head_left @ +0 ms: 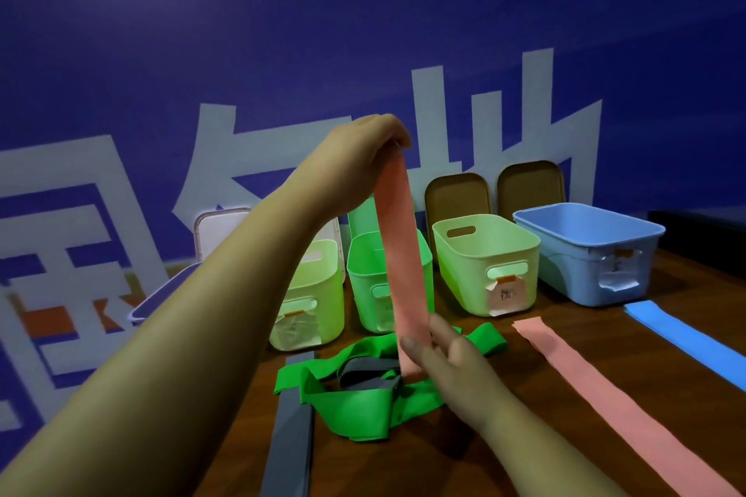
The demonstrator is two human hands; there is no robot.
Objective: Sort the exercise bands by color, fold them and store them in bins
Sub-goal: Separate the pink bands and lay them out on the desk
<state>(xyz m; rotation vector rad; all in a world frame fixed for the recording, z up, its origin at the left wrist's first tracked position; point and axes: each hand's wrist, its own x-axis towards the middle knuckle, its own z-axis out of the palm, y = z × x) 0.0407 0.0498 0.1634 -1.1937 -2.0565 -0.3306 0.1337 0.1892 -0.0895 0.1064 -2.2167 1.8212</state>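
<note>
A pink exercise band [397,250] hangs stretched upright over the table. My left hand [363,157] pinches its top end high up. My right hand [440,355] grips its lower end between thumb and fingers, just above a tangled heap of green bands [355,403] with a grey band [359,369] caught in it. A second pink band [617,408] lies flat to the right, and a blue band [694,343] lies beyond it. Another grey band [290,436] lies flat at the left of the heap.
A row of bins stands at the back of the wooden table [500,383]: pale green bin [319,286], darker green bin [367,282], pale green bin [488,266], blue bin [593,250]. Lids [529,186] lean on the blue banner wall behind.
</note>
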